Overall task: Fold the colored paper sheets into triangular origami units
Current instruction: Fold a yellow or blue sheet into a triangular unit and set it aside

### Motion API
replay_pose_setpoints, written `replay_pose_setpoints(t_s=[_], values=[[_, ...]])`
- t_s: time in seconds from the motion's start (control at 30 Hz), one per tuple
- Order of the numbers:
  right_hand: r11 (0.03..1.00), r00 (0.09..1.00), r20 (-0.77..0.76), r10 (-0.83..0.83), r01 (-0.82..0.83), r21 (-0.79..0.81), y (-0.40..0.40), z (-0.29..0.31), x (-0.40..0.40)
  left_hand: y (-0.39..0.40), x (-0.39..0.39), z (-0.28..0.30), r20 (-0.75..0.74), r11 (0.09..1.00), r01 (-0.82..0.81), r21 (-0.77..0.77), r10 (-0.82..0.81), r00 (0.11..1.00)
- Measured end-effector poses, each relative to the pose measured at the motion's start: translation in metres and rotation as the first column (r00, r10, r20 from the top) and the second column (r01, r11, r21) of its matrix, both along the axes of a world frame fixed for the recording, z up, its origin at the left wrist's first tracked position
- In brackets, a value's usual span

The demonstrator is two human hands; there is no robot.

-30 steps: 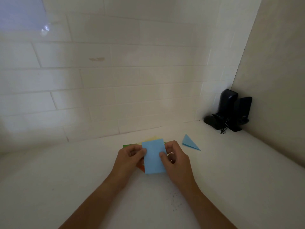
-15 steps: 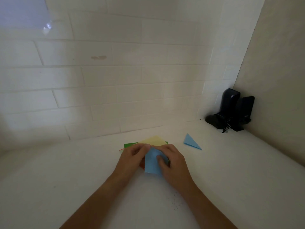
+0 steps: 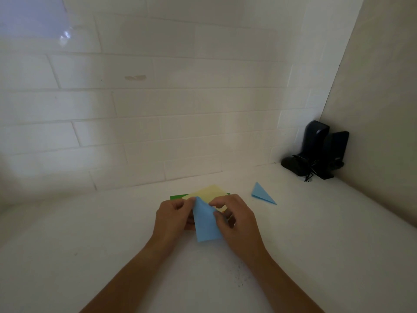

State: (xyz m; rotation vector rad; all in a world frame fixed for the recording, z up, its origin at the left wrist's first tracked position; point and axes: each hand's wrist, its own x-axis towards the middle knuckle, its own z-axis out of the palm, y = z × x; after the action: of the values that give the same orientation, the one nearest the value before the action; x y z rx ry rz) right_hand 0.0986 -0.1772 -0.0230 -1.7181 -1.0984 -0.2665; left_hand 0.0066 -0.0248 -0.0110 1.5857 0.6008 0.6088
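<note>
Blue paper sheet [image 3: 206, 224] sits between my two hands, half folded into a tapering shape, long axis running away from me, point at the far end. My left hand [image 3: 174, 216] pinches that far tip, fingers curled; my right hand [image 3: 234, 219] pinches the right edge, thumb on the crease. Both are equally near. I judge the next crease needs the edges matched. The paper looks thin, matte, crisp. Beyond my fingers lie the yellow sheet [image 3: 208, 192] and green sheet [image 3: 177, 197]; a finished blue triangle [image 3: 261, 193] lies right of my right hand on the white tabletop [image 3: 90, 245].

Two blue papers [image 3: 206, 224], yellow sheet [image 3: 207, 192], green sheet [image 3: 176, 197]
</note>
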Motion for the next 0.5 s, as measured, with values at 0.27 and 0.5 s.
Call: replay_pose_setpoints(t_s=[0.27, 0.5], values=[[0.997, 0.998, -0.007, 0.055, -0.055, -0.052, 0.0022, -0.0028, 0.0014, 0.0005, 0.0020, 0.0004, 0.018, 0.990, 0.136, 0.030, -0.137, 0.990], [0.995, 0.988, -0.142, 0.055, -0.066, -0.069, 0.0015, -0.0034, -0.0012, 0.0040, 0.0007, -0.0028, 0.044, 0.979, 0.186, 0.083, -0.190, 0.981]])
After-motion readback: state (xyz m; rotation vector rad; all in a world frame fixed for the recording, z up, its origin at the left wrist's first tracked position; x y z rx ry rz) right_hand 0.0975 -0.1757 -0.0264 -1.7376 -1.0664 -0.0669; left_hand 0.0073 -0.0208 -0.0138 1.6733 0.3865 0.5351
